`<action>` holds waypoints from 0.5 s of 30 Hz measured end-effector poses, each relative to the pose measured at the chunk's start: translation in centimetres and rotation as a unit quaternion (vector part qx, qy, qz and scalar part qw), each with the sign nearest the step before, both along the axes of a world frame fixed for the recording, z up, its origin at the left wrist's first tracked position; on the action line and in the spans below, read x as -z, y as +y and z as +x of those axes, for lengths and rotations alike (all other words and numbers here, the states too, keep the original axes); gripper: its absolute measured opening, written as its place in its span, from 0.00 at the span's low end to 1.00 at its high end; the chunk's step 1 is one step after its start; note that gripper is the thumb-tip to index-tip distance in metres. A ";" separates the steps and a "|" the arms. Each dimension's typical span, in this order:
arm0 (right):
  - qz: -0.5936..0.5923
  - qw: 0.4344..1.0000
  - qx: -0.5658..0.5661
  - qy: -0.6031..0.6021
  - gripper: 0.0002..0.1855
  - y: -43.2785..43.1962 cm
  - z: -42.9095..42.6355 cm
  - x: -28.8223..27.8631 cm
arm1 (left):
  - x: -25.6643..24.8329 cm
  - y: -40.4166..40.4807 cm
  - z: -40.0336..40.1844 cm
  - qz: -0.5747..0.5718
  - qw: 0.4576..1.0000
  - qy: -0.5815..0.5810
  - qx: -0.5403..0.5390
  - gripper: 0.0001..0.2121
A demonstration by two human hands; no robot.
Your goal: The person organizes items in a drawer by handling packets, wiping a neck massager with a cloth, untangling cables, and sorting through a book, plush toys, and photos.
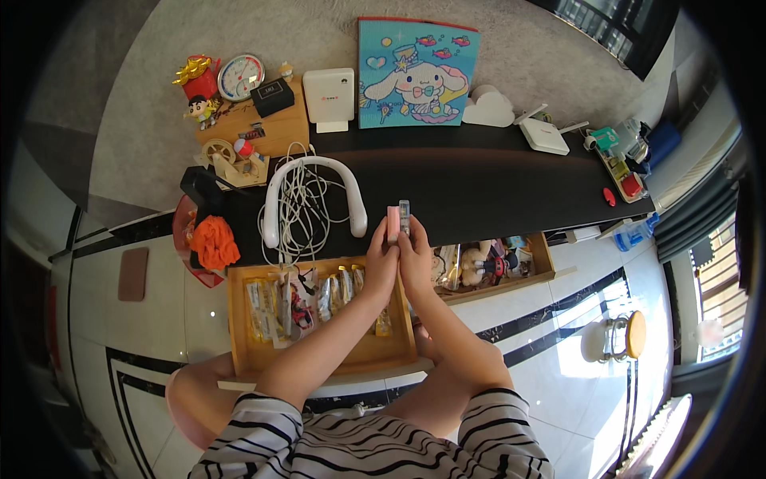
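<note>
My left hand (381,260) grips a small pink block-like item (393,224), upright between the fingers. Against its right side stands a small clear plastic case (404,215), gripped by my right hand (415,254); what it contains is too small to tell. Both hands touch each other above the cabinet's front edge. Below them an open wooden drawer (323,364) holds several yellow and clear packets (257,311) and a printed card with a red figure. A white neckband-shaped device (347,170) lies beside tangled white cables (299,209) to the left.
A second open drawer (543,257) at the right holds plush toys and small items. On the black cabinet top (455,185) stand a white router (543,136), a white box-shaped device (329,99) and a cartoon picture (419,78). Orange cloth (215,242) sits at the left; a stool (635,335) stands right.
</note>
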State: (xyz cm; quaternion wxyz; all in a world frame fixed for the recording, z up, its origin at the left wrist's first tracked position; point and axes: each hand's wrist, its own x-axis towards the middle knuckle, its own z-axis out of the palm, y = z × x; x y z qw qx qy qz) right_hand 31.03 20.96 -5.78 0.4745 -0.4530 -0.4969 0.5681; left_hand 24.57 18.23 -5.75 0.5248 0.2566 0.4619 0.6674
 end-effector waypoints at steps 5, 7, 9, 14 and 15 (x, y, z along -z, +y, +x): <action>-0.004 0.999 -0.002 0.042 0.25 -3.5 -0.1 0.0 | 0.1 -3.9 0.0 0.027 0.999 -0.006 -0.020 0.25; -0.014 0.996 -0.015 0.088 0.25 -5.7 -0.1 -0.2 | 0.2 -6.2 -0.4 0.064 0.998 0.006 -0.013 0.26; -0.044 0.990 -0.027 0.132 0.24 -8.7 -0.1 -0.6 | -0.2 -9.4 -0.9 0.057 0.988 0.143 -0.018 0.27; -0.137 0.980 -0.025 0.140 0.24 -15.4 -0.5 2.9 | 2.6 -16.4 -2.1 0.033 0.987 0.154 -0.011 0.26; -0.164 0.973 -0.031 0.158 0.24 -16.5 -0.9 3.8 | 3.6 -17.7 -2.5 0.029 0.988 0.152 -0.015 0.26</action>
